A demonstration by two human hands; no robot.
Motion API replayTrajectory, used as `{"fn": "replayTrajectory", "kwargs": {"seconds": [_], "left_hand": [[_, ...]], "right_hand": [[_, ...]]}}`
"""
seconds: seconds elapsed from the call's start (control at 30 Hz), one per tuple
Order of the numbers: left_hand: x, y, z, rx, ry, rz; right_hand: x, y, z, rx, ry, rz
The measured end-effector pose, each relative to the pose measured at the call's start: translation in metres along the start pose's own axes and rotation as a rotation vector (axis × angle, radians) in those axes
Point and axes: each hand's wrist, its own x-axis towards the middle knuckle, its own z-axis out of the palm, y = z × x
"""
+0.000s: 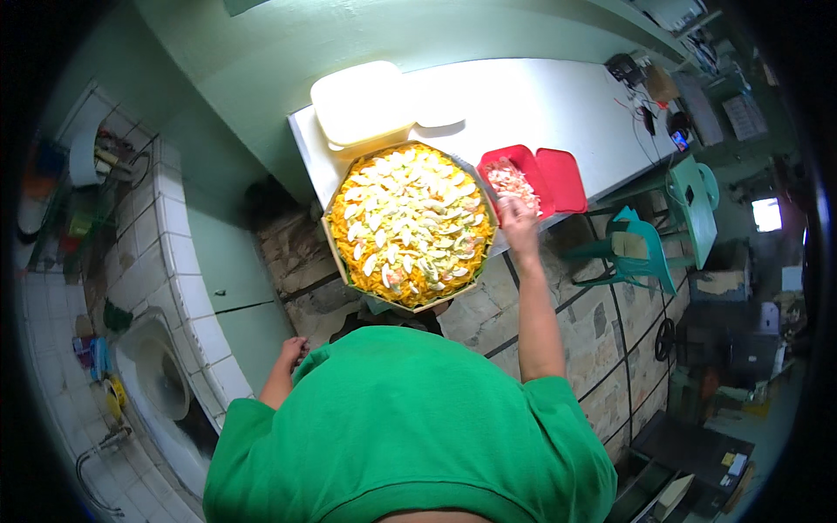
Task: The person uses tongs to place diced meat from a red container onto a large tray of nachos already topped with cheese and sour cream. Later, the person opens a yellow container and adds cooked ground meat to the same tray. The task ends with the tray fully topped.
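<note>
A large octagonal tray (330, 240) in front of me is heaped with orange-yellow noodles (370, 281), topped with sliced boiled egg (414, 196) and pale green bits. Right of it stands a red plastic container (545, 193) holding pink-and-white peeled shrimp (508, 181). My right hand (520, 228) reaches over the container's near edge, its fingers bunched together at the shrimp; the fingertips are partly hidden. Down at my left side, below the tray, my left hand (295, 351) hangs with fingers curled, touching neither tray nor container.
Behind the tray, a cream rectangular tub (362, 103) stands on the white table (540, 96). A red lid (562, 180) lies beside the container. Cables and small devices (645, 109) gather at the far right. A green plastic chair (628, 248) stands right; a tiled sink (157, 366) is left.
</note>
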Motion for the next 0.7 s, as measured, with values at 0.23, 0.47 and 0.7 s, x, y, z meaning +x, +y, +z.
{"fn": "replayTrajectory", "kwargs": {"seconds": [0.23, 0.47, 0.7], "left_hand": [[0.007, -0.017, -0.006, -0.094, -0.027, 0.113], [-0.009, 0.016, -0.001, -0.026, 0.040, 0.042], [-0.011, 0.002, 0.002, -0.110, 0.029, -0.005]], "right_hand": [[0.048, 0.032, -0.088, -0.614, 0.092, 0.333], [0.069, 0.038, -0.078, -0.702, -0.033, 0.413], [0.062, 0.036, -0.091, -0.685, 0.009, 0.376]]}}
